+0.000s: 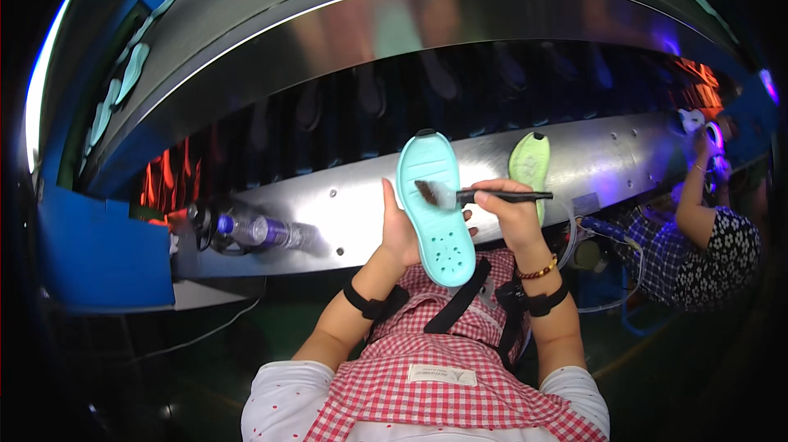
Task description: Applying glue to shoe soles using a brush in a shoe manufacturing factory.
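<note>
At the near edge of a metal counter, the left hand gripped a turquoise shoe sole from beneath, its holed end nearest the checked apron. The right hand had its fingers closed around a black-handled brush, whose bristles spread over the sole's middle. Just beyond rested a lime-green sole; far left, a clear bottle.

A metal bench carries a green shoe sole and a clear bottle.
</note>
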A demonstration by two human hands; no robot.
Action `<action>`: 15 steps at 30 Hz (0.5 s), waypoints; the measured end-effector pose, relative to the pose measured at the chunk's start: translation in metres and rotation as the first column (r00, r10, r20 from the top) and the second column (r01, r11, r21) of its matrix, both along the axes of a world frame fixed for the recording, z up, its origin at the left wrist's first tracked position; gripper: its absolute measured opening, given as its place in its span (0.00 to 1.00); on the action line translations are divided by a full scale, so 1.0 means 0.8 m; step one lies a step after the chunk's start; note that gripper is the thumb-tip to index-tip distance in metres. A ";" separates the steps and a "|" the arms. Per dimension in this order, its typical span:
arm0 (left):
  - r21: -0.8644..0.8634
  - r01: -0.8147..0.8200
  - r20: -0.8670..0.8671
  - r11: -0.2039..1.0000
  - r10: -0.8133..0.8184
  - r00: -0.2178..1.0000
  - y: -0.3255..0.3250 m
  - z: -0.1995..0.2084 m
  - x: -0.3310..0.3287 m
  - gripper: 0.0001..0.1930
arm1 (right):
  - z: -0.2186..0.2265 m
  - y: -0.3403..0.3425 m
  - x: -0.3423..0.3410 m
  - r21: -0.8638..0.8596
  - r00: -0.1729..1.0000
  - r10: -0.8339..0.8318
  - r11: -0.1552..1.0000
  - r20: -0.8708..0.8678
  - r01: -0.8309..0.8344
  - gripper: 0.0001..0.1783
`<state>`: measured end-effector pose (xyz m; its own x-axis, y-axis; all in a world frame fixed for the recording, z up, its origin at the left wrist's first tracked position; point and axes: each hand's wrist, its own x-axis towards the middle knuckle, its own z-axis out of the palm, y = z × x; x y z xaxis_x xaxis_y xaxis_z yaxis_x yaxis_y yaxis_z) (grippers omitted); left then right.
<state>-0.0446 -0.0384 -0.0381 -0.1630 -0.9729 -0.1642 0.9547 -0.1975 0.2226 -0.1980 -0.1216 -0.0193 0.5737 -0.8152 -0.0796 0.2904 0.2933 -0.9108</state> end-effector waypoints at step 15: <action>0.029 -0.329 0.316 0.944 0.304 0.899 0.018 -0.014 0.047 0.40 | 0.048 0.035 0.032 -0.683 0.873 0.087 0.588 -0.479 -0.434 0.10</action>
<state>-0.0069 -0.0237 -0.0496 0.2211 -0.9465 -0.2352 0.8587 0.0746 0.5070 -0.1728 -0.0938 0.0194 0.8368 -0.4931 0.2382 -0.0759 -0.5352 -0.8413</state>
